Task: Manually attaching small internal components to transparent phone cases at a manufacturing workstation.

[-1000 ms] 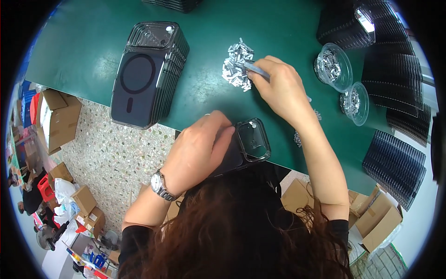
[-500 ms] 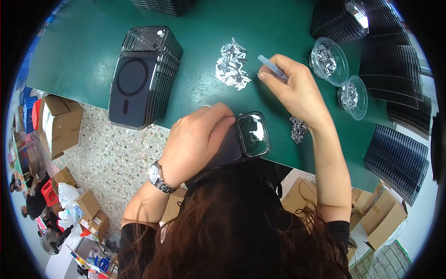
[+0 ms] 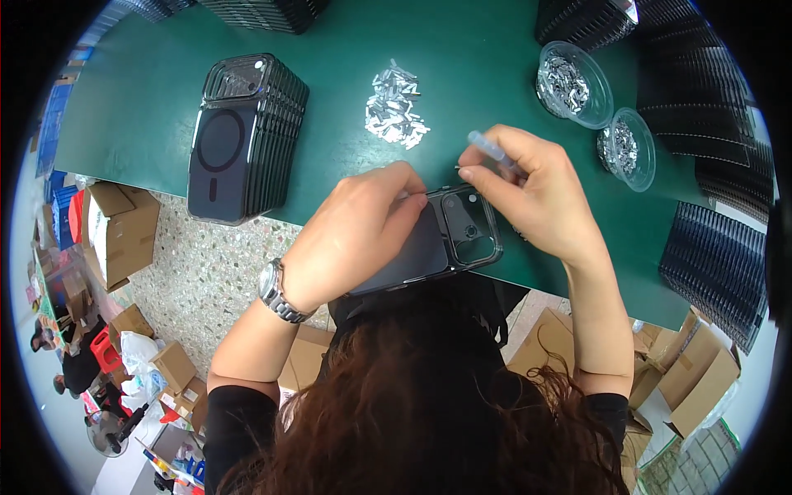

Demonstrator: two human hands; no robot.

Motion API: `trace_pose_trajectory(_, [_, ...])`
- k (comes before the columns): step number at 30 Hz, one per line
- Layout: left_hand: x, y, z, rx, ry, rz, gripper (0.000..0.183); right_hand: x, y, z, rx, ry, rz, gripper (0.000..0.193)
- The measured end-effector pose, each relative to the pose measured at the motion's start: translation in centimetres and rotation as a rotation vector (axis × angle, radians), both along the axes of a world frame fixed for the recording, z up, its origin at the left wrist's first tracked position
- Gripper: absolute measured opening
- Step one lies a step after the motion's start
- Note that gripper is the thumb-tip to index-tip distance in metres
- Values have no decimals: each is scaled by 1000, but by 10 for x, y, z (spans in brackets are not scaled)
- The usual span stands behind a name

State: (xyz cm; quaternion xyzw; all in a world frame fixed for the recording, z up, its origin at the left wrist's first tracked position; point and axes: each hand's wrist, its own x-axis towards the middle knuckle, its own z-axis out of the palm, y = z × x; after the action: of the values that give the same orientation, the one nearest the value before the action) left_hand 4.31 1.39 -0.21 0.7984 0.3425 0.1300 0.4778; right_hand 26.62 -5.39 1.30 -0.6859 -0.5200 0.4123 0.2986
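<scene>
At the near edge of the green table, my left hand (image 3: 346,235) is closed on a dark phone case (image 3: 417,252). Its thumb and fingers pinch the case's upper side, beside the clear camera window. My right hand (image 3: 544,194) grips a slim, translucent pale-blue pen-like tool (image 3: 488,147). A tiny point shows by the right fingertips, too small to identify. That hand hovers just beyond the case's camera end, apart from it. Farther out lies a loose pile of small silver strips (image 3: 394,107).
A stack of dark phone cases (image 3: 219,140) with ring marks stands at left. Two clear round tubs (image 3: 577,87) of small silvery pieces sit at far right. Black stacked trays (image 3: 714,272) line the right edge. Cardboard boxes (image 3: 120,231) lie below the table.
My right hand has come nearer to the case, tool still gripped. The case has shifted slightly right and tilted, so its camera window no longer shines. The whole view has shifted a little.
</scene>
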Motion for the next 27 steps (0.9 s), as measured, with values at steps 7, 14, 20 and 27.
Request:
trace_pose_trajectory(7, [7,1,0,-28,28,-25,13,-10,-13,-22,471,-246,233,13])
trace_pose_trajectory(14, [12,0,-4,-64,33,-27,11,-13,-19,-21,476,-323,266,18])
trace_pose_trajectory(20, [14,-5,-8,36,-18,-21,13,-15,-19,-19,407,-351,219,15])
trace_pose_trajectory(27, [14,-5,-3,4,65,-69,14,0,-13,-9,200,-332,336,11])
